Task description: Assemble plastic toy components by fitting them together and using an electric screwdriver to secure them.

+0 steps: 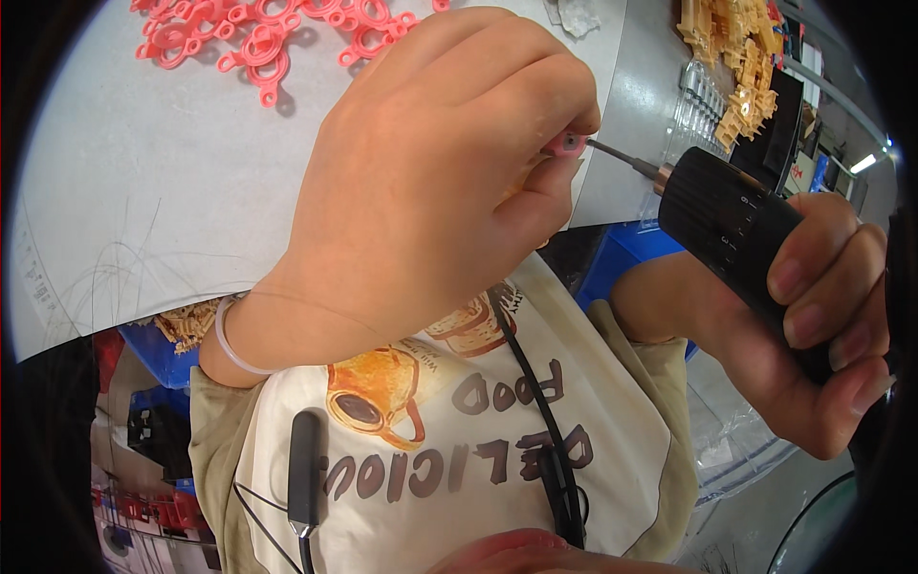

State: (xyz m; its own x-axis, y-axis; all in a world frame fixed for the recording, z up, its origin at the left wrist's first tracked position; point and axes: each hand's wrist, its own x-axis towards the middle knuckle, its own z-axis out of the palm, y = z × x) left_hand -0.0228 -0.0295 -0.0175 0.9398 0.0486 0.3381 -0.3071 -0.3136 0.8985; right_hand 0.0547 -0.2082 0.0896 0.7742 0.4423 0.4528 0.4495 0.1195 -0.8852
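My left hand [430, 163], with a pale band round its wrist, is closed over the middle of the view. Its thumb and fingers pinch a small pink plastic part [571, 144], mostly hidden inside the grip. A dark spot shows on the part's exposed end. My right hand [837, 297] wraps round a black electric screwdriver [727, 210] with a marked collar. The screwdriver lies tilted, its thin bit [617, 155] pointing left, and the bit's tip meets or nearly meets the pink part. Whether a screw sits at the tip, I cannot tell.
Several pink ringed parts [266, 62] lie at the far left of the white work surface [172, 182]. Yellow plastic parts [741, 72] and a clear ridged tray [696, 110] are far right. Blue bins [622, 253] sit below the edge. A black cable [526, 359] hangs before my shirt.
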